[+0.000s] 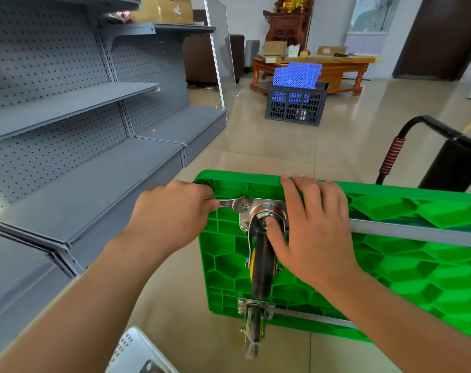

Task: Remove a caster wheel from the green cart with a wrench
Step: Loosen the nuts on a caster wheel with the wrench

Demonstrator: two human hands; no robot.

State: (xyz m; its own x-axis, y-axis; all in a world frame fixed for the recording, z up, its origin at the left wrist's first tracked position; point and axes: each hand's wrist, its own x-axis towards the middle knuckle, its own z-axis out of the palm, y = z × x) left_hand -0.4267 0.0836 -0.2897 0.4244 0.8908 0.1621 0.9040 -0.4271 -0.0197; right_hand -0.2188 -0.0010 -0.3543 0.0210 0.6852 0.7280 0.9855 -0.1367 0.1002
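The caster wheel (pixel 261 267), black tyre on a yellow hub in a bright steel fork, stands out from the underside of the green cart (pixel 390 265), which is tipped on its side on the tiled floor (pixel 283 146) with its ribbed base facing me. Its steel mounting plate (pixel 245 219) sits near the cart's upper left corner, and the wrench (pixel 233 203) is seated on the plate's upper left bolt (pixel 245 204), its handle running almost level, out to the left toward my left hand (pixel 172 214). That hand is curled around the handle's end, so the coming turn, as I judge it, swings about that bolt. My right hand (pixel 309 227) lies flatter, fingers hooked over the cart's top edge and thumb pressed on the swivel head, bracing it; it is the nearer hand to the wheel. A second caster (pixel 253 329) hangs at the lower corner. Grey shelving (pixel 81 130) stands to the left, a dark crate (pixel 296 103) farther off.
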